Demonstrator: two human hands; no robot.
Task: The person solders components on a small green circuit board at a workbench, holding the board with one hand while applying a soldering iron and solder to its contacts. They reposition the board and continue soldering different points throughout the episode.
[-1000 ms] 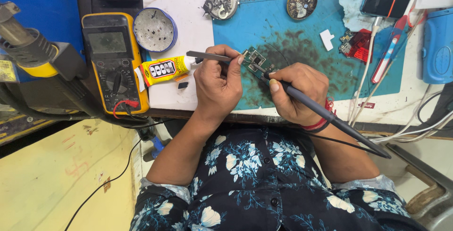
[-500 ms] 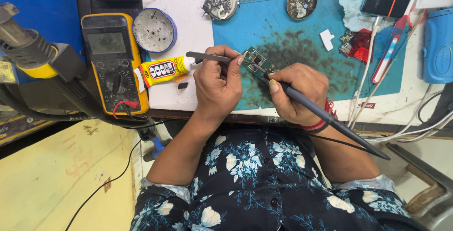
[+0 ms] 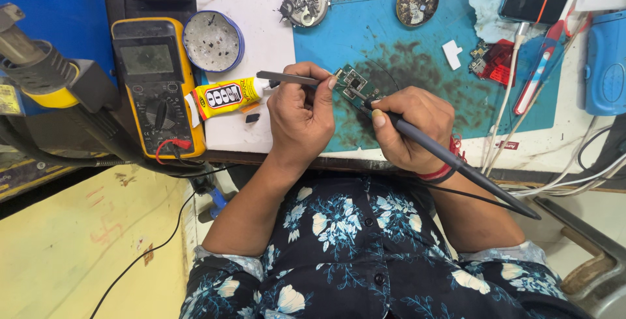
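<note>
We are gripping a soldering iron [image 3: 450, 162] in our right hand [image 3: 411, 127], fingers closed round its dark shaft like a pen, the tip hidden where it is meeting the small circuit board [image 3: 355, 84]. Our left hand [image 3: 301, 114] is pinching grey tweezers [image 3: 287, 78], whose points are disappearing behind the fingertips at the board's left edge, so we cannot tell what they are holding. The board is lying on a stained blue work mat [image 3: 404, 32], near its lower left corner, partly covered by both hands. The iron's rear end is running off past the bench edge over our right forearm, its cable lost against the flowered shirt. Just left of our left hand a yellow glue tube [image 3: 225, 96] is lying on the white benchtop [image 3: 241, 0], touching a yellow multimeter [image 3: 156, 87], with a round blue tin [image 3: 214, 41] above it. Open mat is lying beyond the board. To the right, white cables [image 3: 554, 162] are crowding the bench edge, and a blue case [image 3: 606, 61] is being cut off by the frame.
</note>
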